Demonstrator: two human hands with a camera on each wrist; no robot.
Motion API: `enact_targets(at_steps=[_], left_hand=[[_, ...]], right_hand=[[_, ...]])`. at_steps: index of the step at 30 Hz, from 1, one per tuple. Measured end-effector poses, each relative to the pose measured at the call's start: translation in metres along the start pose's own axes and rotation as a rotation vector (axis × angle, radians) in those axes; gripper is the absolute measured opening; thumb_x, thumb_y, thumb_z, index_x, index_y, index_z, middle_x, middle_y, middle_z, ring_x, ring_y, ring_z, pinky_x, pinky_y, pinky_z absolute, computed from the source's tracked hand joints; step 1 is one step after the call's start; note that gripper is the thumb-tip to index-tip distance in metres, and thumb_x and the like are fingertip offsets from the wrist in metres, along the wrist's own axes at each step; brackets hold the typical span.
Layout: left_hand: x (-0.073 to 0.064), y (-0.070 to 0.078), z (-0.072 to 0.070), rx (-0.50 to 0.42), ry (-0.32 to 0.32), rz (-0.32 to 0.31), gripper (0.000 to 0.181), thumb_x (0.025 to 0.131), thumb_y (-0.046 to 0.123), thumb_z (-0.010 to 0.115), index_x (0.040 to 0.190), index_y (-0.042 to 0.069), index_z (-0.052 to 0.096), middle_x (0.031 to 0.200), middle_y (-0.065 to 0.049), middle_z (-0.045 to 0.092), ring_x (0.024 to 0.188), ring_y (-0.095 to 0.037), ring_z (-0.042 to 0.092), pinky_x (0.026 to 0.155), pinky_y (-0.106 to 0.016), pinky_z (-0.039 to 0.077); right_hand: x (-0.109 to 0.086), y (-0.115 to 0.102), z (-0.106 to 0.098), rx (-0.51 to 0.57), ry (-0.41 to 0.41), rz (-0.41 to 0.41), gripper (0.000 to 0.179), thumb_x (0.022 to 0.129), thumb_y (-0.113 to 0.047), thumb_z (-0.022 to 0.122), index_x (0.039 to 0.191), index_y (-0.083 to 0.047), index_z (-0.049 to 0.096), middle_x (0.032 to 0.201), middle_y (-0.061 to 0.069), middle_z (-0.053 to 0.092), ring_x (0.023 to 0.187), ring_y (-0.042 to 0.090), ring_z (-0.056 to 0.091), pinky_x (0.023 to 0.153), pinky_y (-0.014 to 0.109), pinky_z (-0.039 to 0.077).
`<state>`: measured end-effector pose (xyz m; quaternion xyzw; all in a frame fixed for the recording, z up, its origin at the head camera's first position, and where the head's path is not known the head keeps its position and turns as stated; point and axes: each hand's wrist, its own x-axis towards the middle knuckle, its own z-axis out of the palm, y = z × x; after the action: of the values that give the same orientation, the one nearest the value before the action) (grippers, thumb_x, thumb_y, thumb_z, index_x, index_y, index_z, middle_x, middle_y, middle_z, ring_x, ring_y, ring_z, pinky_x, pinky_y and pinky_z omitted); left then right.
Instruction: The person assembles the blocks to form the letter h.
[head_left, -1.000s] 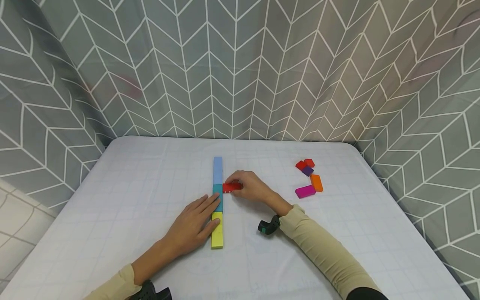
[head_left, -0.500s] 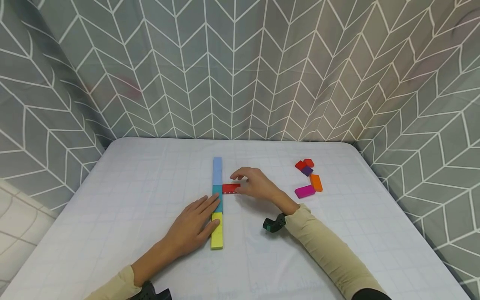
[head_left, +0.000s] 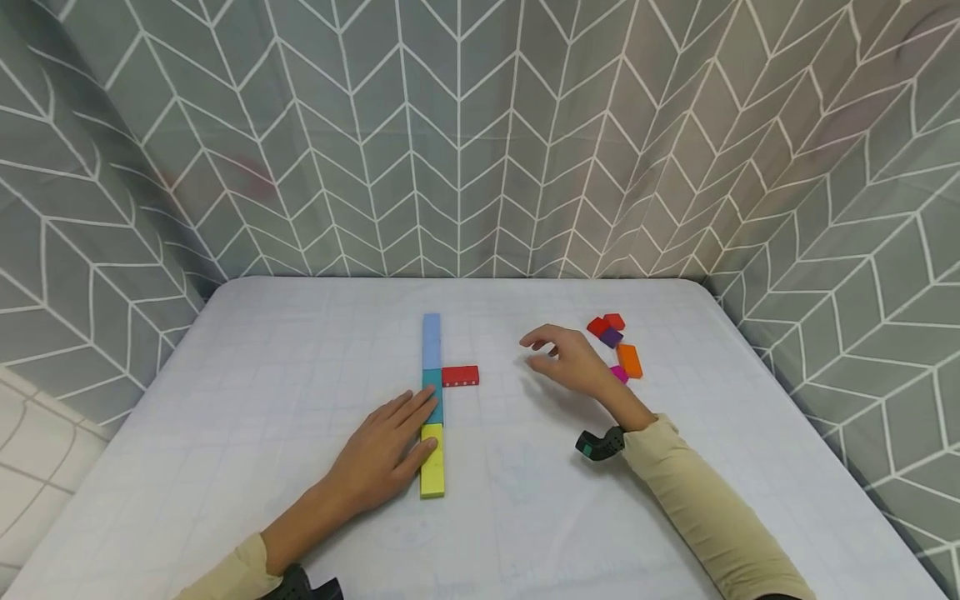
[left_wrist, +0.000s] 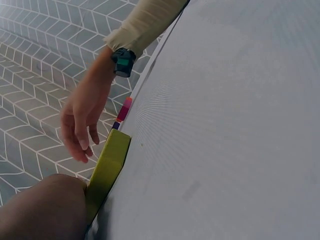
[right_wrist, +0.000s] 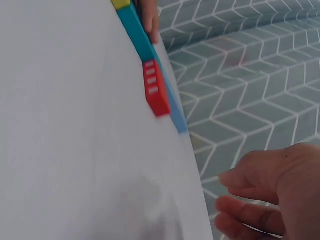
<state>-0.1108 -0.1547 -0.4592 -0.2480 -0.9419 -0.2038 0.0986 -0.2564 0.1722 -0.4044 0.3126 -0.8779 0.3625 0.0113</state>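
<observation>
A light blue block (head_left: 431, 340), a teal block (head_left: 432, 380) and a yellow block (head_left: 432, 479) lie end to end in a straight column. From the teal block's right side a red block (head_left: 460, 377) sticks out sideways; small pale marks line its near face. My left hand (head_left: 386, 446) rests with extended fingers on the teal and yellow blocks. Over the cloth between the red block and the loose blocks, my right hand (head_left: 573, 360) hovers with loosely bent fingers, holding nothing. The right wrist view shows a gap between thumb and fingers.
At the right lie two small red blocks (head_left: 614, 321), a purple block (head_left: 611, 337), an orange block (head_left: 629, 361) and a magenta block (head_left: 619, 373), partly hidden by the right hand. A white cloth (head_left: 300, 333) covers the table; a patterned curtain (head_left: 465, 150) surrounds it.
My right hand has let go of the red block and moved right, towards the loose blocks. The red block stays against the teal one. My left hand keeps its place.
</observation>
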Motion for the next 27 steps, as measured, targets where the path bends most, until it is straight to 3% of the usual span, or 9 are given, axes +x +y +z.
enact_targets(at_steps=[10,21,27], left_hand=[[0.0,-0.001,0.001,-0.015,0.007,0.0,0.064,0.107,0.042,0.057,0.158,0.006,0.044,0.165,-0.005,0.037,0.149,-0.036,0.036,0.119,-0.054,0.031],[0.0,-0.001,0.0,-0.006,0.004,0.005,0.064,0.106,0.041,0.057,0.158,0.006,0.044,0.165,-0.005,0.036,0.149,-0.036,0.036,0.119,-0.054,0.031],[-0.001,0.001,0.0,-0.003,0.002,0.005,0.063,0.107,0.041,0.057,0.158,0.006,0.044,0.165,-0.006,0.037,0.149,-0.036,0.036,0.118,-0.055,0.032]], right_hand=[[-0.008,0.033,-0.03,-0.074,0.156,0.105,0.025,0.093,-0.001,0.075,0.117,0.003,0.072,0.114,0.016,0.073,0.107,0.034,0.067,0.087,0.05,0.057],[-0.012,0.05,-0.044,-0.128,0.193,0.184,0.026,0.094,-0.005,0.073,0.12,0.002,0.071,0.118,0.023,0.071,0.11,0.039,0.064,0.097,0.055,0.05],[-0.011,0.058,-0.049,-0.173,0.189,0.244,0.033,0.095,-0.006,0.07,0.127,0.004,0.069,0.123,0.029,0.066,0.109,0.045,0.059,0.094,0.057,0.052]])
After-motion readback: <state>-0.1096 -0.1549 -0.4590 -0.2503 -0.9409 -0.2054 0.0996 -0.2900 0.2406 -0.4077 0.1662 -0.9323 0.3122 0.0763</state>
